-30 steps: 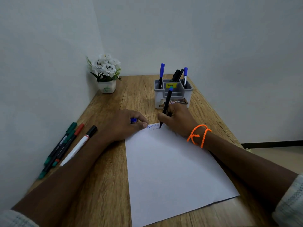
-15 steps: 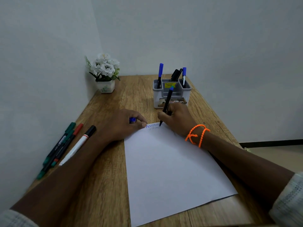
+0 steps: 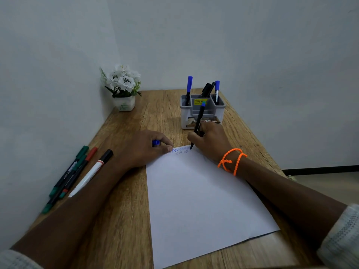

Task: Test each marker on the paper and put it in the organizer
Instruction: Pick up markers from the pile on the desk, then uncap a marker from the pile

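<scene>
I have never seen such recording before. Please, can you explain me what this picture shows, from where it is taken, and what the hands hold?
No machine here: a person works with bare hands. The camera sits on the person's head, looking forward and down at a wooden table. The right hand holds a black marker with a blue end, its tip on the white paper sheet beside blue zigzag lines. The left hand presses the paper's corner and holds a small blue cap. Behind stands a grey plastic organizer with markers in it. Four more markers lie at the left, near a white flower pot.
</scene>
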